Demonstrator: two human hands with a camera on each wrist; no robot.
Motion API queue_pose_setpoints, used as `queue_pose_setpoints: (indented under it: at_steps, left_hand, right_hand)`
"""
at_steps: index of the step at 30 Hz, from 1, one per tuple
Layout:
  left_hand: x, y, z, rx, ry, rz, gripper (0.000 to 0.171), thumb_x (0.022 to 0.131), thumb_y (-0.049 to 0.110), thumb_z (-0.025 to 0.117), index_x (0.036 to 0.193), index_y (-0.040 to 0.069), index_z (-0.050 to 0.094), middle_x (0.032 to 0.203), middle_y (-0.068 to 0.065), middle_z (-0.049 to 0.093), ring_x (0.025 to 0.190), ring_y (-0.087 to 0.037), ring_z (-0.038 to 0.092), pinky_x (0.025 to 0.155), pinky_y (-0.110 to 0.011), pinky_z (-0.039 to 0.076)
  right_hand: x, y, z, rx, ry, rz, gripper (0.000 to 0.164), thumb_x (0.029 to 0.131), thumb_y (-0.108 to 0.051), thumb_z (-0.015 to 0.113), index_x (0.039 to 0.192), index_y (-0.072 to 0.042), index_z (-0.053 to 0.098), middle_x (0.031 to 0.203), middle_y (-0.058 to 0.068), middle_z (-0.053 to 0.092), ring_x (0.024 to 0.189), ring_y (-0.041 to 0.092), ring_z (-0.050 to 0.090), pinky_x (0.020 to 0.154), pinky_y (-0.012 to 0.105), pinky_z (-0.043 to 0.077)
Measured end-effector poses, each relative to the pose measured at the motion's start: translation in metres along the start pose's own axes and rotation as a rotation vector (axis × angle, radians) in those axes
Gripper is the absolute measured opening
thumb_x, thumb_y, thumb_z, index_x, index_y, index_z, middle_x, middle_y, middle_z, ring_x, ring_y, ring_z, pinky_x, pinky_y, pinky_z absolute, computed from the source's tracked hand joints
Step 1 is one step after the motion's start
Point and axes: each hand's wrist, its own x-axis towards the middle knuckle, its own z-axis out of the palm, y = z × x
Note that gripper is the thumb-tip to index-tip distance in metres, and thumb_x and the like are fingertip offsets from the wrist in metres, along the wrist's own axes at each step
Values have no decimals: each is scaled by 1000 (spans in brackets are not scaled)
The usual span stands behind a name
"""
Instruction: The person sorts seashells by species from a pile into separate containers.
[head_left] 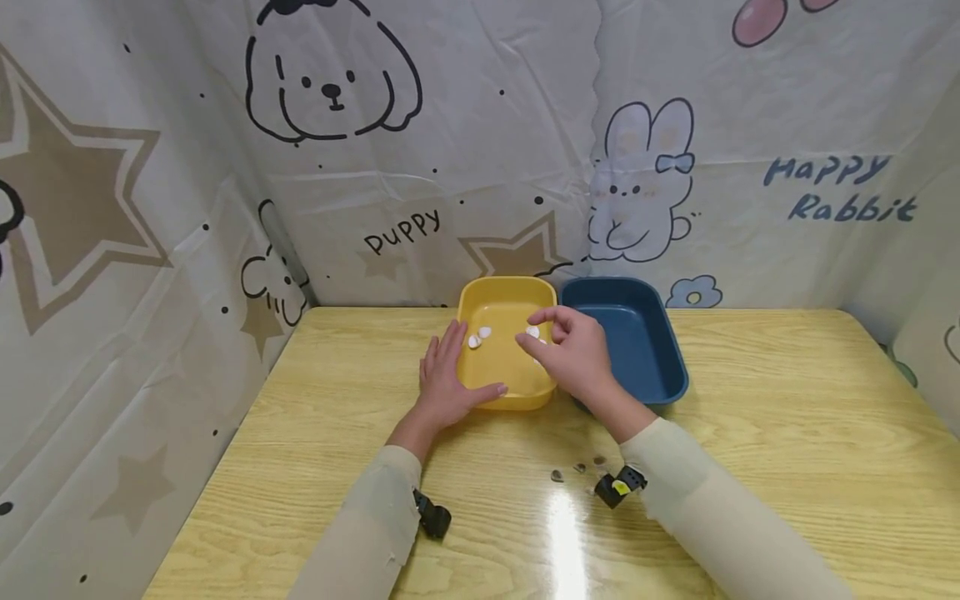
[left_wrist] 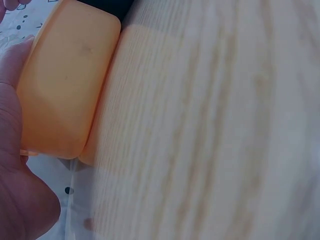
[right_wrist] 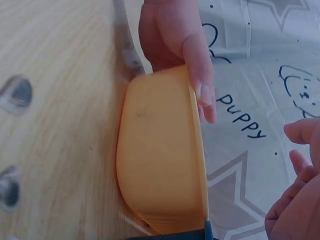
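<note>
The cloth (head_left: 502, 142) reads "puppy" between ten and eleven o'clock from the one yellow container (head_left: 498, 375). The left hand (head_left: 445, 385) rests against that container's nine-o'clock side, fingers straight, thumb over the near rim. Inside show at least three white pieces (head_left: 474, 342): two toward ten o'clock, one toward two, by the right hand (head_left: 577, 350), whose thumb and forefinger stand apart, pinching nothing. At least three dark pieces (head_left: 557, 476) lie outside, at five o'clock. One blue container (head_left: 645, 350) sits at three; "Happy Rabbit" reads at two.
</note>
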Motion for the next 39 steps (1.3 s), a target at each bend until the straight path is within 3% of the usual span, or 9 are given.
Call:
queue_pose_setpoints:
  at_steps: [10, 39]
  left_hand:
    - [0, -2, 1, 13, -11, -6, 117, 75, 60, 80, 162, 24, 11, 167, 9, 1, 149, -35, -4, 114, -58, -3]
    - [0, 0, -1, 19, -12, -6, 119, 74, 59, 82, 162, 24, 11, 167, 7, 1, 149, -36, -4, 115, -59, -2]
  right_hand:
    - [-24, -5, -10, -5, -27, -40, 21, 82, -22, 84, 95, -12, 72, 59, -1, 32, 49, 18, 29, 46, 29, 23]
    - [-85, 18, -27, -38, -106, 15, 20, 79, -19, 87, 92, -15, 72, 59, -7, 28, 53, 11, 28, 55, 28, 29]
